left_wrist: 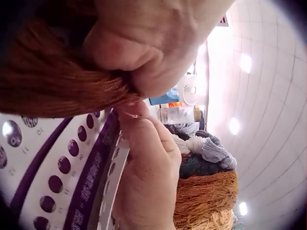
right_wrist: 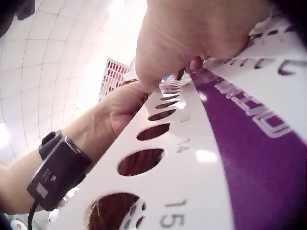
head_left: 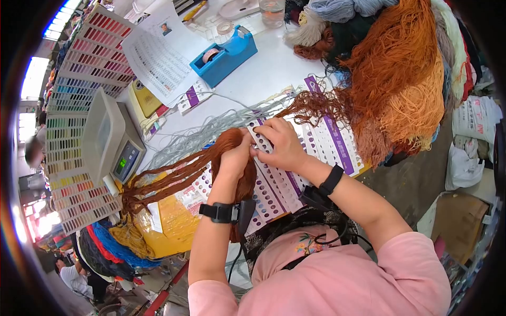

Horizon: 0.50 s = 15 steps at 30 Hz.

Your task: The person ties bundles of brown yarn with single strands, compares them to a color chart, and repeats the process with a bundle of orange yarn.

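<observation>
My left hand (head_left: pixel 236 159) grips a thick hank of reddish-brown yarn (head_left: pixel 227 142), its strands trailing left toward the scale and hanging down past the wrist. Close beside it, my right hand (head_left: pixel 284 147) pinches the edge of a white card with a row of holes (head_left: pixel 262 141). In the right wrist view this numbered card (right_wrist: pixel 194 187) has a purple band, and brown yarn shows through its holes. The left wrist view has the fingers of both hands meeting just below the hank (left_wrist: pixel 53 84). More punched cards (head_left: pixel 270 195) lie under the hands.
A digital scale (head_left: pixel 126 160) stands at left before a colour chart (head_left: pixel 66 126). Behind are a blue tape dispenser (head_left: pixel 226 57) and a printed sheet (head_left: pixel 158 58). Grey-green yarn (head_left: pixel 184 142) crosses the table; large orange-brown hanks (head_left: pixel 395 52) are heaped at right.
</observation>
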Each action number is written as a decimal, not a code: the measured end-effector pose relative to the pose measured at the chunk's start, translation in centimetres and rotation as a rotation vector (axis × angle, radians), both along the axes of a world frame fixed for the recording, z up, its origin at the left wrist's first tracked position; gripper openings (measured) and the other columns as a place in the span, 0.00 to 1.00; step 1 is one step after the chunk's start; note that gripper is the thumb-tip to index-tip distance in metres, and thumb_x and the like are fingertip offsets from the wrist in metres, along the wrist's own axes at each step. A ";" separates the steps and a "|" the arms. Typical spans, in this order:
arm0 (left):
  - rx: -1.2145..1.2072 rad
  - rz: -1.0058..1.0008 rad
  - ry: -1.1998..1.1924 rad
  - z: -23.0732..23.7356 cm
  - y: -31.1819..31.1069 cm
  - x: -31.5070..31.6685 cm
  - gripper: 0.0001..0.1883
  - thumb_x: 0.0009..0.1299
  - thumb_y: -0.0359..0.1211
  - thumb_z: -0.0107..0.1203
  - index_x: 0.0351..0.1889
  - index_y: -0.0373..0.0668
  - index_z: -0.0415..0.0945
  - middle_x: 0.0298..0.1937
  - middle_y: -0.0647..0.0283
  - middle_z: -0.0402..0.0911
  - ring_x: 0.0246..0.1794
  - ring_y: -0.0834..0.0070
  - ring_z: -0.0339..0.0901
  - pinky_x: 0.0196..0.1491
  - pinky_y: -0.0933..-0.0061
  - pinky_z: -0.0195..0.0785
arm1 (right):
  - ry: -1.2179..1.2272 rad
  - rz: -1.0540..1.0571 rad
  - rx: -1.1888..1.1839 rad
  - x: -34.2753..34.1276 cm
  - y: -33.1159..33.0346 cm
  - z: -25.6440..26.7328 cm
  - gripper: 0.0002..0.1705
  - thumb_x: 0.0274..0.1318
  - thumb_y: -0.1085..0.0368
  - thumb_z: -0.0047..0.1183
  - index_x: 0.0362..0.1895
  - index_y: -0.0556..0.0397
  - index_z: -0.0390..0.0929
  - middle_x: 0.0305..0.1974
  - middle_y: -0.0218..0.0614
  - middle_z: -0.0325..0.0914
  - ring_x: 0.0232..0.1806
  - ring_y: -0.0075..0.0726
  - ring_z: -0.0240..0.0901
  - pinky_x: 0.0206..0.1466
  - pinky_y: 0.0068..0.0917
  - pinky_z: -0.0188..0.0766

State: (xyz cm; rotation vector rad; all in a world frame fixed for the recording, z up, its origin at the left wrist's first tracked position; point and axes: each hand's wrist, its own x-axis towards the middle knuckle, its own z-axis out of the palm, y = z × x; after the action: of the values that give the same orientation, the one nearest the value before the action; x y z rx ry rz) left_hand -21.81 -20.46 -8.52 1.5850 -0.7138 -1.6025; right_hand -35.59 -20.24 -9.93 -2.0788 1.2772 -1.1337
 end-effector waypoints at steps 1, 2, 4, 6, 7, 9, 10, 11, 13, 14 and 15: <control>-0.055 0.028 0.045 0.0 0.4 0.5 0.09 0.62 0.31 0.48 0.38 0.39 0.69 0.23 0.67 0.71 0.17 0.85 0.63 0.22 0.86 0.57 | -0.001 -0.006 -0.018 0.0 0.1 -0.1 0.18 0.33 0.62 0.55 0.34 0.55 0.72 0.30 0.37 0.66 0.35 0.41 0.62 0.41 0.32 0.58; -0.072 0.089 0.150 0.5 0.8 1.3 0.10 0.62 0.31 0.47 0.41 0.40 0.68 0.25 0.67 0.72 0.18 0.86 0.62 0.21 0.87 0.56 | -0.003 -0.013 -0.037 0.0 0.1 -0.3 0.16 0.34 0.63 0.54 0.33 0.55 0.72 0.30 0.37 0.66 0.35 0.40 0.62 0.41 0.31 0.57; 0.066 0.211 0.630 1.5 1.3 3.1 0.09 0.63 0.29 0.46 0.41 0.41 0.68 0.27 0.68 0.72 0.17 0.89 0.61 0.20 0.89 0.53 | -0.005 -0.039 -0.050 0.0 0.1 -0.8 0.13 0.37 0.66 0.52 0.32 0.54 0.72 0.29 0.36 0.66 0.34 0.40 0.62 0.40 0.32 0.57; 0.113 0.158 0.978 1.6 1.5 4.2 0.10 0.64 0.28 0.44 0.43 0.42 0.66 0.26 0.71 0.71 0.13 0.92 0.55 0.16 0.92 0.48 | 0.000 -0.052 -0.044 0.1 -0.1 -1.3 0.09 0.40 0.69 0.49 0.32 0.53 0.72 0.29 0.35 0.66 0.34 0.40 0.62 0.40 0.32 0.57; 0.095 0.075 1.017 1.7 1.2 4.3 0.11 0.64 0.28 0.43 0.44 0.42 0.66 0.26 0.71 0.70 0.12 0.93 0.53 0.15 0.92 0.47 | -0.017 -0.041 -0.040 0.1 -0.1 -1.3 0.08 0.41 0.73 0.45 0.31 0.53 0.72 0.28 0.36 0.66 0.33 0.41 0.62 0.37 0.32 0.58; 0.093 -0.065 0.897 1.8 0.5 3.3 0.14 0.64 0.25 0.38 0.49 0.41 0.63 0.26 0.68 0.70 0.09 0.93 0.53 0.11 0.94 0.44 | -0.133 -0.022 -0.012 -0.1 -0.3 -1.9 0.09 0.41 0.74 0.45 0.31 0.53 0.72 0.28 0.37 0.67 0.32 0.41 0.63 0.36 0.32 0.58; 0.096 -0.255 0.619 2.3 -0.1 2.3 0.17 0.62 0.26 0.41 0.51 0.41 0.62 0.22 0.69 0.69 0.10 0.91 0.56 0.13 0.92 0.46 | -0.188 -0.014 0.001 -0.3 -0.4 -2.1 0.09 0.40 0.74 0.45 0.31 0.53 0.72 0.28 0.37 0.67 0.32 0.41 0.63 0.35 0.32 0.59; 0.067 -0.343 0.284 2.4 -0.3 1.0 0.16 0.62 0.26 0.42 0.49 0.40 0.63 0.20 0.69 0.68 0.10 0.90 0.57 0.13 0.90 0.48 | -0.195 -0.018 -0.013 -0.4 -0.5 -2.2 0.09 0.40 0.75 0.45 0.31 0.53 0.72 0.28 0.38 0.67 0.32 0.41 0.64 0.34 0.32 0.59; 0.024 -0.396 -0.109 2.2 -0.2 -0.1 0.11 0.59 0.28 0.46 0.41 0.39 0.67 0.16 0.69 0.68 0.13 0.85 0.60 0.17 0.86 0.52 | -0.210 -0.035 -0.035 -0.3 -0.5 -2.4 0.09 0.40 0.75 0.45 0.31 0.54 0.71 0.28 0.39 0.67 0.31 0.42 0.64 0.33 0.31 0.60; -0.034 -0.343 -0.123 2.2 -0.1 0.7 0.07 0.60 0.31 0.48 0.36 0.40 0.68 0.20 0.67 0.71 0.14 0.86 0.61 0.17 0.86 0.52 | -0.109 -0.079 -0.048 -0.1 -0.5 -1.9 0.10 0.40 0.70 0.48 0.33 0.53 0.72 0.29 0.38 0.66 0.32 0.41 0.63 0.35 0.31 0.59; 0.041 -0.196 -0.152 3.0 0.3 2.0 0.08 0.60 0.34 0.50 0.35 0.41 0.69 0.22 0.67 0.72 0.14 0.84 0.62 0.17 0.86 0.53 | -0.033 -0.087 -0.013 0.1 -0.1 -1.3 0.13 0.39 0.67 0.50 0.34 0.53 0.72 0.29 0.37 0.65 0.32 0.40 0.62 0.36 0.31 0.58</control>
State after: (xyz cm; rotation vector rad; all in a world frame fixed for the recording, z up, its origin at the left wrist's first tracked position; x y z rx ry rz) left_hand -19.85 -20.18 -5.56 1.7242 -0.9483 -1.6568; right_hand -35.49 -20.31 -11.24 -2.0224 1.3598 -1.2117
